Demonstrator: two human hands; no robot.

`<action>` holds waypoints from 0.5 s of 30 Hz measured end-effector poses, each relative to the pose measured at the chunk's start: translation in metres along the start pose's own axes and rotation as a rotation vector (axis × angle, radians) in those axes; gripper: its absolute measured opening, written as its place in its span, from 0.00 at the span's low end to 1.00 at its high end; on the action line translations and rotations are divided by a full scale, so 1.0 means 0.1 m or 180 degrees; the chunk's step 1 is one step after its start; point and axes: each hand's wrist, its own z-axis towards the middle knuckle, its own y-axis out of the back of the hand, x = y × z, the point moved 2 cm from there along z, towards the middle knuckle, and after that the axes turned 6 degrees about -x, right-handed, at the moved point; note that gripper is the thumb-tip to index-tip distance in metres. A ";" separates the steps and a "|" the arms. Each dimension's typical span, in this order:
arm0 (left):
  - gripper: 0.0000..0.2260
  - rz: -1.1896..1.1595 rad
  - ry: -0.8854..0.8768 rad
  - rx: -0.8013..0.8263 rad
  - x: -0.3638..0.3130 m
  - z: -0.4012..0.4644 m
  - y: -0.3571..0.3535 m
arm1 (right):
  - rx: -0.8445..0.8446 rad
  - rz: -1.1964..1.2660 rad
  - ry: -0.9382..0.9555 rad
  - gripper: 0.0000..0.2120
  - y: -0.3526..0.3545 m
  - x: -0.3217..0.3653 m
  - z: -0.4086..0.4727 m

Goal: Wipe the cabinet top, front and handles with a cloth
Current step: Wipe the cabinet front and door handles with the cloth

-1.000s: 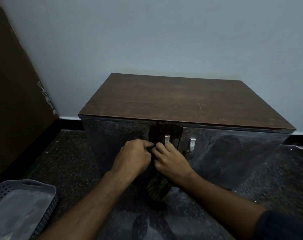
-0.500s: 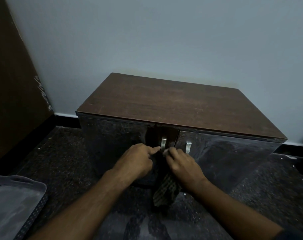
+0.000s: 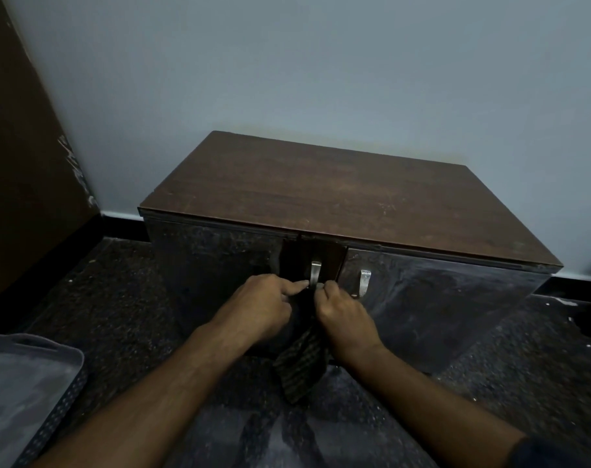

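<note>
At centre frame, low on the cabinet (image 3: 321, 204) front, both hands work the left handle (image 3: 315, 271). The left hand (image 3: 260, 309) has its fingers curled, forefinger extended to the handle's lower end; the right hand (image 3: 346, 314) is curled tight against the same spot. A dark checked cloth (image 3: 302, 369) hangs down between the two wrists, its upper part bunched between the hands. The right hand's grip appears closed on the cloth; the left hand seems to pinch it as well, though the contact is shadowed.

Risks, as judged from this position:
- The door behind the handle seems slightly ajar. Pulling on the handle may swing it open and break contact with the cloth.
- The hanging tail of the cloth may drag across the gritty floor (image 3: 125, 298) and carry dirt back onto the cabinet.
- The right handle (image 3: 365, 282) stands just beside and may be skipped.

Limits of view: the handle's lower end is covered by fingers. Low light hides smears on the glossy front. A grey tray (image 3: 27, 376) is cut off at lower left.
</note>
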 end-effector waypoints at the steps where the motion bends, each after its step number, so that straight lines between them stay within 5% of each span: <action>1: 0.25 0.0013 0.0010 0.0011 -0.01 0.00 0.00 | -0.0040 0.0046 -0.0054 0.11 0.04 0.00 0.02; 7: 0.25 0.0119 0.0004 -0.0065 -0.07 0.01 0.00 | -0.0789 0.0060 -0.0238 0.12 0.30 0.00 0.17; 12: 0.24 0.0272 0.0081 -0.0106 -0.06 -0.01 0.02 | -0.0243 0.0053 -0.0192 0.17 0.01 0.03 0.01; 15: 0.25 0.0366 0.0171 -0.0192 -0.01 -0.03 0.07 | -0.0234 0.0460 -0.0671 0.07 -0.03 0.00 0.01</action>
